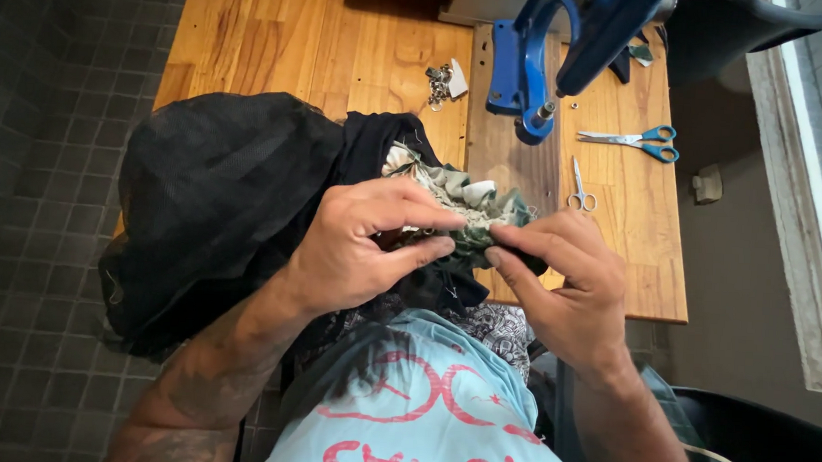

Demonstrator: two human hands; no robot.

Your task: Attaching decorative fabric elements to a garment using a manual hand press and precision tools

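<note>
My left hand (pixel 359 247) pinches a gathered strip of green and cream ruffled fabric (pixel 468 201) between thumb and fingers, just above my lap. My right hand (pixel 566 279) grips the same ruffle from the right, fingertips almost meeting the left ones. The ruffle is attached to a large black mesh garment (pixel 218 204) that drapes over the table's left edge and my left forearm. What lies between the fingertips is hidden by the folds.
On the wooden table (pixel 281 41) stand a blue hand press (pixel 538 61), large blue-handled scissors (pixel 632 141), small silver scissors (pixel 579 185) and a pile of small metal fittings (pixel 439 83). Dark tiled floor lies left; a window ledge runs along the right.
</note>
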